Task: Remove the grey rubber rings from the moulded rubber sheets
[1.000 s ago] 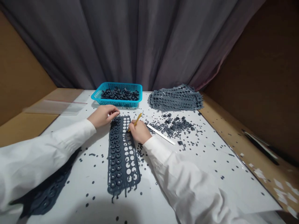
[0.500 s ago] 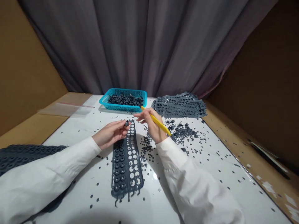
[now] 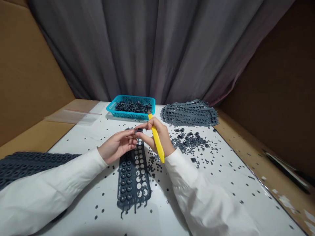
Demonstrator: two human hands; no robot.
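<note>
Over the far end of a dark rubber sheet [image 3: 133, 183], my left hand [image 3: 118, 144] pinches a small black rubber part [image 3: 138, 130] at its fingertips. My right hand [image 3: 159, 134] has come up to the same part, its thumb and forefinger touching it from the right. A yellow-handled tool [image 3: 157, 141] is tucked in my right hand, pointing up and away; its kind cannot be made out. The left rows of the sheet hold raised round pieces, while its right rows are round holes with the white table showing through.
A blue basket [image 3: 131, 115] of small black parts stands at the back. Punched-out sheets [image 3: 189, 113] lie stacked at the back right, near a heap of dark scraps [image 3: 189, 141]. More rubber sheets [image 3: 22, 167] lie at left. Clear plastic bags [image 3: 73, 116] rest behind them.
My right hand has moved left and closed its thumb and forefinger on the part in my left hand. The yellow tool has swung more upright.
</note>
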